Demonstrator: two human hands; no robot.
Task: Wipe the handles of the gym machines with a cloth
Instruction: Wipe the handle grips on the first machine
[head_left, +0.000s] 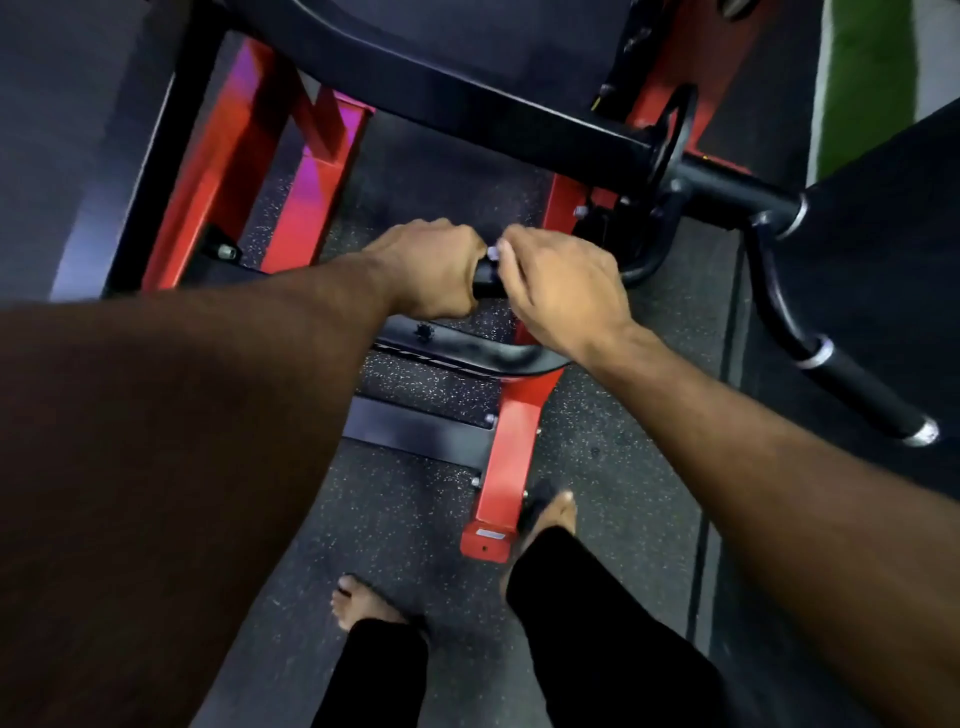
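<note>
Hands meet on the short black padded machine handle: left hand curls round it, right hand grips beside (cloth unseen).

Black handle lies level, both hands wrapped round it.

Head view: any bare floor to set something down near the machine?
Bare speckled floor lies right of the red base leg, under the right forearm. Another patch sits between that leg and the left forearm. It is crowded where the left hand and right hand meet on the black handle.
</note>
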